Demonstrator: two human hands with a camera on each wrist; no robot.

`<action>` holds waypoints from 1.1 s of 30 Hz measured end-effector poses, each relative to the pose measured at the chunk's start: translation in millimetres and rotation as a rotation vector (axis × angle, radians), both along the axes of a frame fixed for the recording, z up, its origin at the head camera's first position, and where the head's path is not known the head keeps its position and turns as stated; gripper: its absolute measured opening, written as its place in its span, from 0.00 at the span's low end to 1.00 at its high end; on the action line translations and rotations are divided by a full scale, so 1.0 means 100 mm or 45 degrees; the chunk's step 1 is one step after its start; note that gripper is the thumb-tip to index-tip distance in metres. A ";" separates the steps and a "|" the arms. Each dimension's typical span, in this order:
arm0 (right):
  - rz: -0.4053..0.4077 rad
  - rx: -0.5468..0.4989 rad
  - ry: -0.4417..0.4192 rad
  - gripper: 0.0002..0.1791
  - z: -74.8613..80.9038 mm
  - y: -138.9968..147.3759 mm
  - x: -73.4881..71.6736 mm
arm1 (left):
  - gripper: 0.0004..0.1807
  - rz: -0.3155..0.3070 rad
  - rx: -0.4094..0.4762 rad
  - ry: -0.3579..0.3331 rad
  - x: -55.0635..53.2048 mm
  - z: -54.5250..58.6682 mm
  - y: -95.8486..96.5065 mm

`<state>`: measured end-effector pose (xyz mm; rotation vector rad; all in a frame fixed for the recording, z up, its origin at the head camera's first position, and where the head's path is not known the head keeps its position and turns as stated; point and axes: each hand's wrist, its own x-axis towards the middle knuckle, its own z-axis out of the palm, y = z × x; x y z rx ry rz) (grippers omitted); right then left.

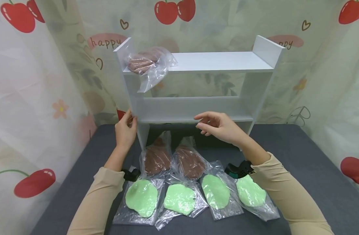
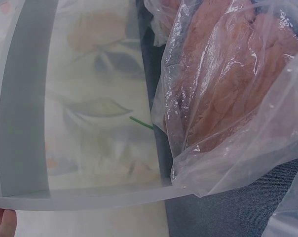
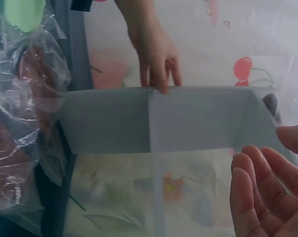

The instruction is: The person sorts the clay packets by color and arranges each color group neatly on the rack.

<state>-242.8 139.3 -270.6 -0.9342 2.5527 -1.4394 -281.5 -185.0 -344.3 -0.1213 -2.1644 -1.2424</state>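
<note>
My left hand touches the outer side of the white shelf unit at its left panel. The right wrist view shows its fingers mostly straight, at the panel's edge. In front of the middle shelf, my right hand hovers with loosely bent fingers and nothing in them. A clear bag of brown, ridged soft material lies on the top shelf at the left, its plastic end hanging over the front edge. Two more brown bags, a left one and a right one, lie before the unit's bottom.
Several clear bags with flat light green pieces lie in a row nearest me on the dark grey table. Printed cloth hangs behind and at both sides. A thin cord shows at the back right.
</note>
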 end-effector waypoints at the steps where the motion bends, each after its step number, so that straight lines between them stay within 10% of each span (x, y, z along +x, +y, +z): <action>1: 0.002 -0.001 -0.014 0.19 -0.04 0.01 0.01 | 0.24 0.000 -0.001 -0.003 0.00 0.00 0.00; 33: -0.128 0.051 -0.234 0.30 -1.29 0.26 0.04 | 0.24 0.032 0.001 0.008 -0.02 -0.02 0.01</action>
